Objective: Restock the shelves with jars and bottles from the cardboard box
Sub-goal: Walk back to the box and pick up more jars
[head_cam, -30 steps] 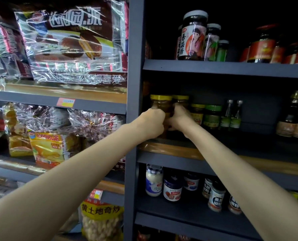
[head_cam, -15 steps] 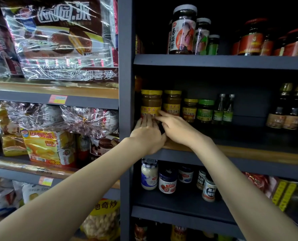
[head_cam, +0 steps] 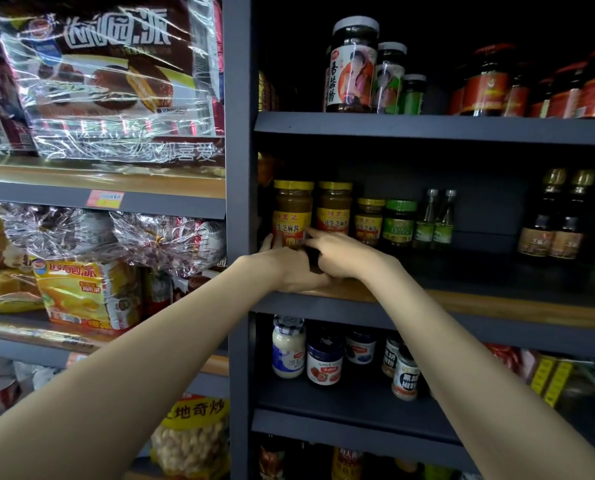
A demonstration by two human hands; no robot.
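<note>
Two tall yellow-lidded sesame-paste jars stand at the left end of the middle shelf (head_cam: pixel 497 306): the left jar (head_cam: pixel 292 213) and the right jar (head_cam: pixel 334 209). My left hand (head_cam: pixel 285 268) reaches up to the left jar's base, with fingertips touching its lower left side. My right hand (head_cam: pixel 341 252) lies beside it, its index finger stretched out onto the left jar's label and the other fingers bent. Neither hand carries a jar. The cardboard box is out of view.
Smaller jars (head_cam: pixel 369 220), green bottles (head_cam: pixel 434 216) and dark sauce bottles (head_cam: pixel 556 216) share the shelf. More jars sit above (head_cam: pixel 353 64) and below (head_cam: pixel 324 362). Left of the grey upright (head_cam: pixel 239 202) are bagged snacks (head_cam: pixel 109 81).
Both hands let go of the jars they were gripping and dropped to the shelf edge. They now touch the left jar's base and label. The view has shifted slightly.
</note>
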